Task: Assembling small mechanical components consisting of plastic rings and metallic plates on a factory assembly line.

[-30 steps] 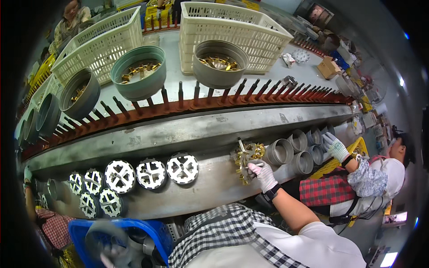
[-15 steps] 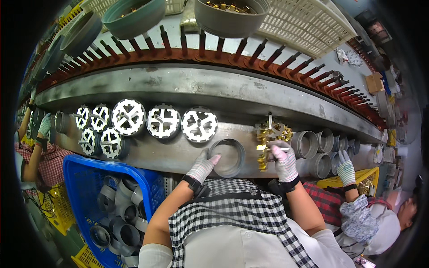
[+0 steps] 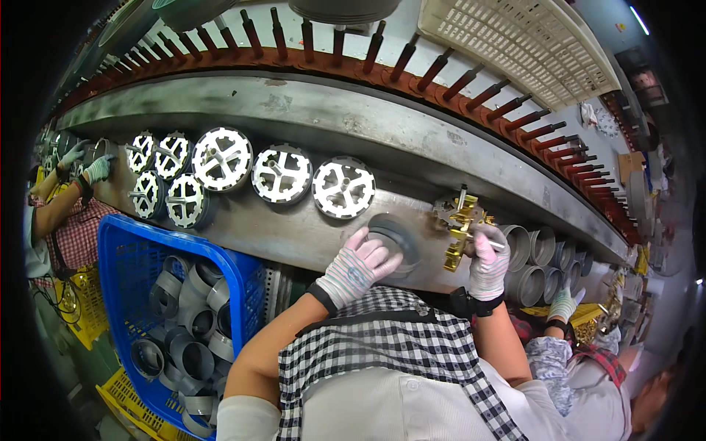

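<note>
Watching both hands here, apart from each other, both to the right of the blue basket (image 3: 114, 279)! Spreading the left hand (image 3: 357, 268) over the near-left edge of a grey ring (image 3: 397, 234), right of that basket; badly blurred there, so impossible to tell whether gripping or only touching. And farther right of the basket, clamping the right hand (image 3: 489, 268) on a gold toothed part (image 3: 454, 253), with a silver shaft (image 3: 500, 246) jutting past the fingers. Now see, beyond the basket on the metal bench (image 3: 279, 231), seven bright spoked discs (image 3: 220, 158), and far to the basket's right, a cluster of open rings (image 3: 521, 287). Inside the basket, plenty of loose grey collars (image 3: 197, 283)! Spot, too, a co-worker's gloved hand (image 3: 98, 170) beyond the basket's left corner, and farther beyond, a red pegged rail (image 3: 316, 62).
</note>
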Tool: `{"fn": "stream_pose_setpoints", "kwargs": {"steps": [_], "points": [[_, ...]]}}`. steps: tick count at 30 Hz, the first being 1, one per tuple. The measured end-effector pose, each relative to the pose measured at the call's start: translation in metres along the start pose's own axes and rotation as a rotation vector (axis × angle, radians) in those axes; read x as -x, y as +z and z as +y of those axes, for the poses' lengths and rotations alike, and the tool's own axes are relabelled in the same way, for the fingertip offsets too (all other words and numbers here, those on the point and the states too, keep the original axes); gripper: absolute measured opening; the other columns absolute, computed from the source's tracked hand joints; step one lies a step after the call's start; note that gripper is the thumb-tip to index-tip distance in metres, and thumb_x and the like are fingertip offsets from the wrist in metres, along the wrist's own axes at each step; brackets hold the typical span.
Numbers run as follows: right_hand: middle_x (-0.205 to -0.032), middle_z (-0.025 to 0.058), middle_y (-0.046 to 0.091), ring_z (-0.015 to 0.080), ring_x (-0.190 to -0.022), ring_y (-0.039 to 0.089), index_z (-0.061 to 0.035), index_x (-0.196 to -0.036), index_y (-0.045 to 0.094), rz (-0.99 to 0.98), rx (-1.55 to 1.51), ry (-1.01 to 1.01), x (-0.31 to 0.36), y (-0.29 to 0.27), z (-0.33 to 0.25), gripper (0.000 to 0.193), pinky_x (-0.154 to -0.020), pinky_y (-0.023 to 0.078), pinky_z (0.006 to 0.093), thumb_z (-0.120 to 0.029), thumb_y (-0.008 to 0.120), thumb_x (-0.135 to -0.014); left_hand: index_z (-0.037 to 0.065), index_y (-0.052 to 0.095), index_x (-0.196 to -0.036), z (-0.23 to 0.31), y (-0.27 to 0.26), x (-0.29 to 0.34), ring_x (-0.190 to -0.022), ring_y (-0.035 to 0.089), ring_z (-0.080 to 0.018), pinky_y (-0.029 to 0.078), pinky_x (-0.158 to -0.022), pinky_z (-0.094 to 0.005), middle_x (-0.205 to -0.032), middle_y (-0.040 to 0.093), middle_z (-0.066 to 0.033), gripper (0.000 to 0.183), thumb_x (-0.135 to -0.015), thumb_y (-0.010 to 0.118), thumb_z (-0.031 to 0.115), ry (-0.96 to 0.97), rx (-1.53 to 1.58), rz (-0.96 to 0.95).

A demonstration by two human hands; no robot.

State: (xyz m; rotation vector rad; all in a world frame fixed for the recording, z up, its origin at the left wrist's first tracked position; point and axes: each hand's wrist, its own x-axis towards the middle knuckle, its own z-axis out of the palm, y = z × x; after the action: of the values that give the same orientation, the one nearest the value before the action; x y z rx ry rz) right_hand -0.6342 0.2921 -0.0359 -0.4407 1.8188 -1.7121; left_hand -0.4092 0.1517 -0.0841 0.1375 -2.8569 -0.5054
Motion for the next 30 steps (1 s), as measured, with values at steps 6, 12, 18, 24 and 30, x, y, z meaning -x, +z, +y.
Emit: {"fn": "stream_pose_setpoints", "kwargs": {"steps": [6,12,18,24,30], "points": [[-0.082,0.0013,0.068,0.0068,-0.072,0.060,-0.0038,-0.096,0.069,-0.312,0.206,0.179,0.004,0.016,0.009,0.018,-0.067,0.048,0.0215,-0.018,0.069,-0.084,0.012,0.059,-0.115,-0.012,0.020,0.045,-0.118,0.050,-0.0265,0.033,-0.106,-0.0500,-0.118,0.057,-0.0093,0.035,-0.080,0.053,0.016,0.016,0.016,-0.094],[-0.085,0.0035,0.070,0.0101,-0.078,0.066,-0.0020,-0.094,0.069,-0.562,0.421,0.204,0.015,0.045,0.021,0.017,-0.070,0.053,0.0241,-0.014,0.068,-0.083,0.000,0.050,-0.124,-0.005,0.020,0.073,-0.109,0.057,-0.0337,0.045,-0.097,-0.0381,-0.121,0.057,-0.0181,0.039,-0.086,0.053,0.008,-0.697,0.609,0.150],[-0.076,0.0117,0.069,0.0250,-0.071,0.067,-0.0066,-0.080,0.072,-0.595,0.874,-0.356,0.016,0.059,0.044,0.015,-0.066,0.052,0.0332,-0.021,0.069,-0.076,-0.005,0.038,-0.134,-0.006,0.030,0.065,-0.121,0.050,-0.0235,0.040,-0.102,-0.0323,-0.130,0.051,-0.0204,0.051,-0.094,0.054,0.023,-1.025,1.424,0.013],[-0.070,0.0115,0.066,0.0289,-0.067,0.064,-0.0083,-0.077,0.071,-0.556,0.874,-0.393,0.020,0.062,0.059,0.013,-0.063,0.050,0.0378,-0.021,0.069,-0.075,-0.006,0.030,-0.140,-0.009,0.085,0.062,-0.130,0.043,-0.0273,0.034,-0.107,-0.0343,-0.138,0.042,-0.0249,0.074,-0.088,0.064,0.033,-0.817,1.414,0.005],[-0.074,0.0089,0.067,0.0273,-0.072,0.063,-0.0109,-0.080,0.072,-0.587,0.940,-0.339,0.018,0.066,0.059,0.012,-0.069,0.048,0.0375,-0.022,0.068,-0.077,-0.011,0.023,-0.140,-0.002,0.065,0.041,-0.110,0.059,-0.0257,0.050,-0.090,-0.0321,-0.128,0.050,-0.0247,0.080,-0.087,0.067,0.028,-0.930,0.994,-0.085]]}}
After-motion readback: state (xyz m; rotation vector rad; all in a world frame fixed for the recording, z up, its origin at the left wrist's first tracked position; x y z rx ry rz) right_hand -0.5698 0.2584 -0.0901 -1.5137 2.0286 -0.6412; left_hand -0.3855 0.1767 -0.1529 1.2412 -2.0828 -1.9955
